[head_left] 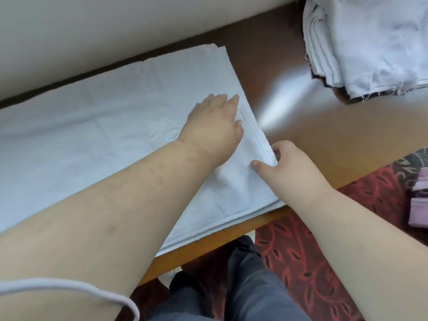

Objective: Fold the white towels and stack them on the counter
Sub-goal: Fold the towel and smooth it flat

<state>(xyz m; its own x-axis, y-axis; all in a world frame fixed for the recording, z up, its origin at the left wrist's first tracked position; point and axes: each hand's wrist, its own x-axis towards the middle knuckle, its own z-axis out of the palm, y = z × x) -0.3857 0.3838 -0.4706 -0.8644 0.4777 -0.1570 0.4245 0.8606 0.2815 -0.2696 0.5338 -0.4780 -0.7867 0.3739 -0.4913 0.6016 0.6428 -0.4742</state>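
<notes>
A white towel (97, 126) with an embossed pattern lies flat in layers on the brown counter (312, 135), reaching from the left edge of view to the middle. My left hand (215, 126) presses flat on the towel near its right edge, fingers spread. My right hand (289, 167) pinches the towel's right hem near the front corner, thumb on top and fingers under the edge. A pile of white towels (370, 42) sits at the counter's far right.
A beige wall (115, 26) runs behind the counter. The counter's front edge (208, 251) crosses below the towel. Below it are red patterned carpet (312, 262), my grey trousers (250, 286) and pinkish items (419, 200) at the right.
</notes>
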